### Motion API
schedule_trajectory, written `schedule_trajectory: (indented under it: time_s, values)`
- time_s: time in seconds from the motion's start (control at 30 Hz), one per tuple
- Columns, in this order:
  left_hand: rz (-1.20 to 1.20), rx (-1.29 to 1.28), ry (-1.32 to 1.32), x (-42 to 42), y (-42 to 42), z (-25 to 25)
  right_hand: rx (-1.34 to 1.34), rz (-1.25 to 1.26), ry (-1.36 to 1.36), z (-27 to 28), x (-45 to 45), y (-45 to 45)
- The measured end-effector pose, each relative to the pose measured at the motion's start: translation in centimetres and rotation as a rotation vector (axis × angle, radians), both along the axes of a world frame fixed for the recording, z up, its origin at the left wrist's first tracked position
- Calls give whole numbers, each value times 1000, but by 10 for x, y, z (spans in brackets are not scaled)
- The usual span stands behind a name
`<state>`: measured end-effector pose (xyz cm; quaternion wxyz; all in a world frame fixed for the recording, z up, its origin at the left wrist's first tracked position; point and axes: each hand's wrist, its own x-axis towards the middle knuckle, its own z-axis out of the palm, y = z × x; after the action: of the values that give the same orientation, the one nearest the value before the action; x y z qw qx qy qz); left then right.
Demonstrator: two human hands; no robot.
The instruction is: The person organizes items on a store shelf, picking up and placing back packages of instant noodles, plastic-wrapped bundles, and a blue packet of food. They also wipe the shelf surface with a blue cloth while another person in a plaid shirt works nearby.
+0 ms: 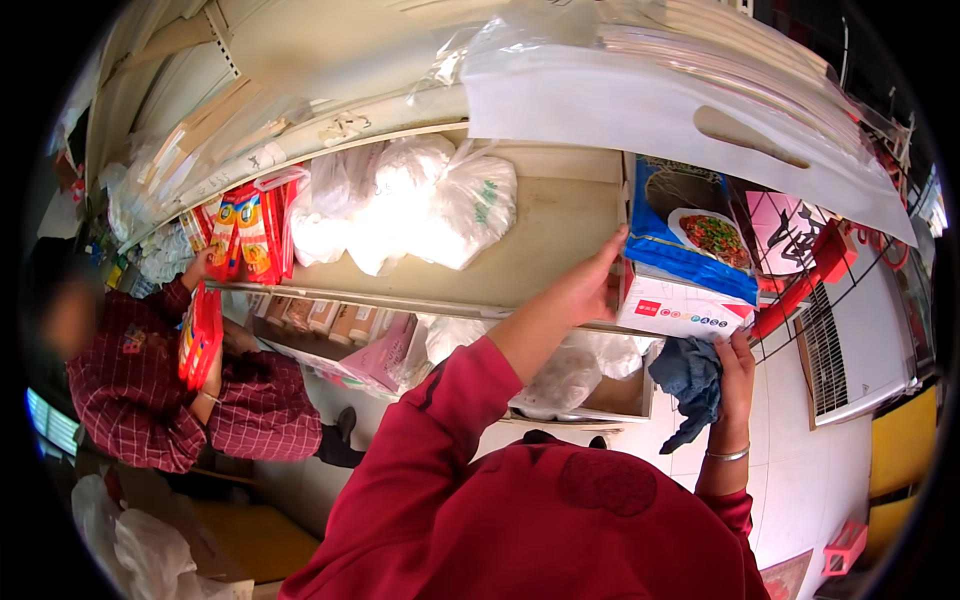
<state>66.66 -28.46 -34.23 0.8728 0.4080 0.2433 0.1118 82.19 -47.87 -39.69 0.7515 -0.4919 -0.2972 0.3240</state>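
Note:
My left hand (596,289) is against the left end of a white printed cardboard box (675,304) at the right end of the shelf, its fingers partly hidden. On the box lies a blue food packet (690,247) picturing a dish of food. A crumpled blue-grey cloth (690,379) hangs from my right hand (735,375), just below the box's front right corner, with the fingertips close to the box. To the left along the same metal shelf (562,225) sit knotted white plastic bags (465,202).
At left, a person in a checked garment (142,375) handles red food packets (201,337). Stacked plastic bags (675,97) overhang the upper shelf. A wire rack (817,285) borders the shelf's right end. Below is an open carton (360,352) of bottles. A white appliance (862,352) stands at right.

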Motion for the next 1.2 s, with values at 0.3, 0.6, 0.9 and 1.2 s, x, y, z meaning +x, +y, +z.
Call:
schedule_trajectory:
  time_s: [0.3, 0.6, 0.9, 1.2]
  values:
    - [32, -122, -208, 3, 1, -7, -55, -7, -17, 2, -11, 2]
    - [255, -58, -300, -32, -14, -16, -82, 60, -66, -1, -44, -13]
    - [396, -18, -256, -137, -28, -13, -103, 296, -14, 8, -113, -9]
    - [578, -47, -186, -184, -37, -8, -226, 272, -93, 29, -70, -13]
